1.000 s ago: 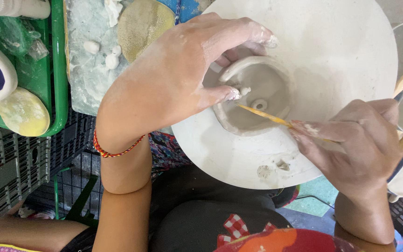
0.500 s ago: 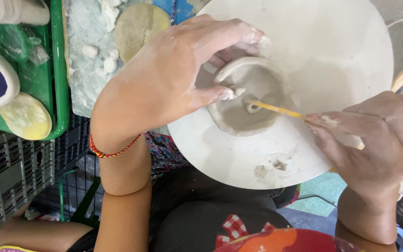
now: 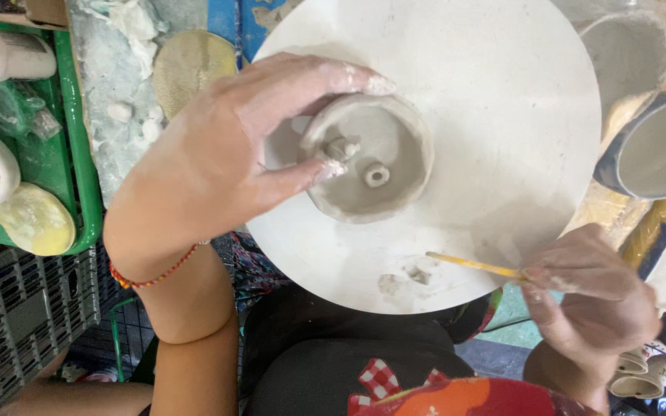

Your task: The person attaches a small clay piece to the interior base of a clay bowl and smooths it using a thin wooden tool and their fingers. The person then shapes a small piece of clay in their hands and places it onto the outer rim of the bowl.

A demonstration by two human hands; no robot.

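A small grey clay bowl (image 3: 383,166) sits on a round white board (image 3: 487,115). Inside it are a tiny clay ring (image 3: 376,176) and a small clay lump. My left hand (image 3: 240,154) grips the bowl's left rim, thumb and fingers smeared with clay. My right hand (image 3: 587,296) is at the board's near right edge, pinching a thin yellow stick (image 3: 475,266) whose tip points left over the board. A few clay crumbs (image 3: 406,279) lie near that tip.
A green tray (image 3: 79,146) at the left holds a white bottle, a plastic bag and a yellow disc (image 3: 36,219). Cups (image 3: 653,150) stand at the right. A grey crate (image 3: 17,323) is at the lower left. My lap is below the board.
My right hand has drawn the stick out of the bowl and back to the board's near edge. The bowl's inside now shows. My left hand keeps its hold.
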